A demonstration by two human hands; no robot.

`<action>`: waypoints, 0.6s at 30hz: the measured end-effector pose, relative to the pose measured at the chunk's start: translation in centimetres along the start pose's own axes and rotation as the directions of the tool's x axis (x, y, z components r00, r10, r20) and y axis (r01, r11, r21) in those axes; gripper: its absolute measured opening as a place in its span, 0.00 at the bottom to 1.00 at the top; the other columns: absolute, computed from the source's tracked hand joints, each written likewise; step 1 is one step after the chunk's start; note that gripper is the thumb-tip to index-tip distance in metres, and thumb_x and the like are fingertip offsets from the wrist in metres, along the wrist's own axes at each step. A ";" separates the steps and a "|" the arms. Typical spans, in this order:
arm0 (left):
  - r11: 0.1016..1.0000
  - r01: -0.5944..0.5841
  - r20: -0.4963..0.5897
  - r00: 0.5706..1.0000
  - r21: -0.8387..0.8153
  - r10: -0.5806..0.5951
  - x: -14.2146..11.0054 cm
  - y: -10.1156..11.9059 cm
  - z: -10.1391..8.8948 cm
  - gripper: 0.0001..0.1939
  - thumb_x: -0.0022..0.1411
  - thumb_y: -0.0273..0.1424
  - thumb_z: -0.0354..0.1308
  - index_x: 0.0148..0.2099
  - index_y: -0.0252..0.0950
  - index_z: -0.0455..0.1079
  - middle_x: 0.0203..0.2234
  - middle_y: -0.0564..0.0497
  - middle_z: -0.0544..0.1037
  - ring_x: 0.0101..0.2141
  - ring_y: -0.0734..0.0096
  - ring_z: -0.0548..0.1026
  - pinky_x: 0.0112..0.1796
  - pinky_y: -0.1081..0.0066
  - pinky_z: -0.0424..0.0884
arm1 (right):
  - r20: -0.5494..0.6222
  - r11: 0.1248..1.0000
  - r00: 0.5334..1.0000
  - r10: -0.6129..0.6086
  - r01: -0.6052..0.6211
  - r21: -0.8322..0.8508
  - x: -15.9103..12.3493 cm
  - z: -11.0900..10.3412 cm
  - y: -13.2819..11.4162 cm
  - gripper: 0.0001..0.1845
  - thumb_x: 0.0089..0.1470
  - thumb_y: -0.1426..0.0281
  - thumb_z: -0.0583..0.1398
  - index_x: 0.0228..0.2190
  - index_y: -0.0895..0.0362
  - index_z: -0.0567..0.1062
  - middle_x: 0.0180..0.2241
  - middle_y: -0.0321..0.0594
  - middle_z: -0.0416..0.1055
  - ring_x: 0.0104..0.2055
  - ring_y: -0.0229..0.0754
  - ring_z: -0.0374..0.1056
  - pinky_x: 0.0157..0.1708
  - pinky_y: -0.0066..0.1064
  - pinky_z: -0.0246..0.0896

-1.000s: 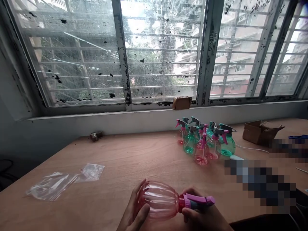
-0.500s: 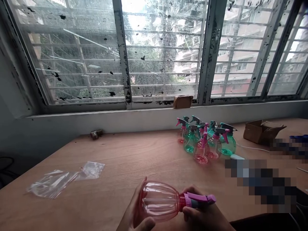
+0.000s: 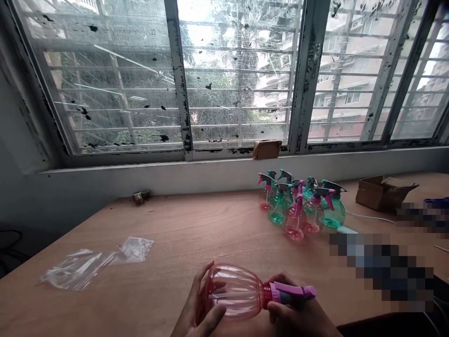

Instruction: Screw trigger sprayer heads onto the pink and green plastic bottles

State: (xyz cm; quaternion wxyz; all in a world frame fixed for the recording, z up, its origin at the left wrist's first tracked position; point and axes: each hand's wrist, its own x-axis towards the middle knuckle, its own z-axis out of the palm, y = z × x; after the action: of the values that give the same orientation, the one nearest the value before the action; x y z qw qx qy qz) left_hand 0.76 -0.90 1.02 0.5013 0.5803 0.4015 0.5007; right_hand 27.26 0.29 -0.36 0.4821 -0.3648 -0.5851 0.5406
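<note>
A clear pink spray bottle (image 3: 238, 290) lies on its side between my hands, above the front of the table. Its ribbed base rests in my left hand (image 3: 201, 304), whose fingers wrap round the bottom with the thumb on the near side. At the neck, my right hand (image 3: 291, 309) grips the spray head by its pink collar; the pink trigger (image 3: 294, 290) points right. Some right-hand fingers are hidden behind the spray head. The bottle looks empty.
Several green and pink spray bottles (image 3: 294, 224) stand grouped at the back right. Beyond them is an open cardboard box (image 3: 377, 199). Clear plastic bags (image 3: 80, 269) lie at left, and a small metal object (image 3: 140, 197) sits near the wall. A blurred patch covers the right side.
The left hand has shifted its hold on the bottle's base, its thumb moving down and then back up onto the side. The right hand stays at the spray head.
</note>
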 end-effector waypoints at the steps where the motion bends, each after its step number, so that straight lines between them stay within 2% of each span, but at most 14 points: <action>1: 0.999 -0.034 0.021 0.999 -0.012 0.034 0.0 -0.2 0.1 0.37 0.59 0.48 0.66 0.66 0.48 0.58 0.64 0.43 0.69 0.59 0.46 0.71 0.59 0.53 0.67 | -0.004 1.000 1.000 -0.002 0.002 -0.004 0.0 0.0 -0.1 0.16 0.49 0.61 0.71 0.33 0.55 0.73 0.22 0.32 0.75 0.24 0.42 0.72 0.26 0.27 0.64; 4: 0.983 -0.184 0.044 0.982 -0.005 0.184 -0.1 -0.6 0.5 0.41 0.58 0.45 0.68 0.67 0.47 0.53 0.67 0.41 0.62 0.65 0.46 0.62 0.64 0.53 0.59 | -0.002 1.000 1.000 0.022 -0.022 0.005 0.1 0.1 -0.2 0.17 0.48 0.60 0.71 0.33 0.54 0.72 0.22 0.32 0.75 0.23 0.41 0.72 0.24 0.27 0.63; 5: 0.979 -0.202 0.058 0.978 -0.003 0.202 -0.1 -0.6 0.6 0.42 0.58 0.44 0.68 0.68 0.46 0.52 0.68 0.40 0.60 0.66 0.46 0.60 0.64 0.54 0.58 | 0.003 1.000 1.000 0.028 -0.028 0.011 0.1 0.1 -0.3 0.18 0.48 0.60 0.71 0.33 0.54 0.72 0.22 0.32 0.75 0.23 0.41 0.72 0.24 0.27 0.63; 7: 0.985 -0.174 0.113 0.978 -0.024 0.175 -0.2 -0.3 0.7 0.44 0.59 0.44 0.67 0.70 0.46 0.49 0.68 0.39 0.59 0.65 0.45 0.61 0.63 0.54 0.61 | 0.012 1.000 1.000 0.025 -0.025 0.013 0.1 0.1 -0.3 0.18 0.48 0.59 0.71 0.33 0.54 0.71 0.22 0.32 0.75 0.22 0.40 0.71 0.23 0.26 0.62; 9: 0.994 -0.113 0.149 0.982 -0.010 0.113 -0.2 0.1 0.4 0.44 0.59 0.46 0.66 0.71 0.47 0.49 0.68 0.41 0.60 0.66 0.43 0.60 0.63 0.52 0.58 | 0.017 1.000 1.000 0.017 -0.017 0.007 0.0 0.2 -0.3 0.18 0.48 0.59 0.71 0.34 0.55 0.72 0.21 0.32 0.74 0.22 0.40 0.71 0.23 0.26 0.62; 12: 0.996 -0.074 0.090 0.994 0.049 0.069 0.0 -0.1 -0.3 0.42 0.59 0.52 0.63 0.70 0.50 0.53 0.69 0.45 0.59 0.66 0.42 0.58 0.65 0.49 0.50 | 0.006 1.000 1.000 0.015 -0.015 -0.004 0.1 0.2 -0.3 0.19 0.48 0.58 0.71 0.33 0.55 0.72 0.21 0.32 0.74 0.22 0.40 0.71 0.23 0.26 0.62; 16: 0.997 -0.049 0.037 0.998 0.056 0.047 0.7 -0.9 -0.9 0.40 0.62 0.58 0.54 0.69 0.45 0.56 0.59 0.41 0.72 0.55 0.45 0.72 0.59 0.51 0.60 | 0.004 1.000 1.000 0.018 -0.018 0.002 0.0 0.3 -0.4 0.20 0.47 0.57 0.71 0.33 0.54 0.71 0.21 0.31 0.73 0.22 0.41 0.70 0.23 0.28 0.60; 18: 0.999 -0.010 0.019 1.000 0.034 0.009 0.8 -1.0 -0.8 0.38 0.63 0.56 0.55 0.69 0.45 0.57 0.57 0.41 0.73 0.56 0.46 0.72 0.59 0.50 0.61 | 0.007 1.000 1.000 0.018 -0.018 0.002 0.0 0.3 -0.5 0.20 0.47 0.56 0.71 0.33 0.54 0.71 0.21 0.32 0.73 0.21 0.41 0.69 0.23 0.29 0.60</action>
State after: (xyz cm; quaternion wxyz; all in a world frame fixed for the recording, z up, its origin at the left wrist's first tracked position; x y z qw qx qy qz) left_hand 0.17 0.16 0.22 0.4926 0.5953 0.4026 0.4908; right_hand 27.08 0.12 0.14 0.4757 -0.3677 -0.5828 0.5467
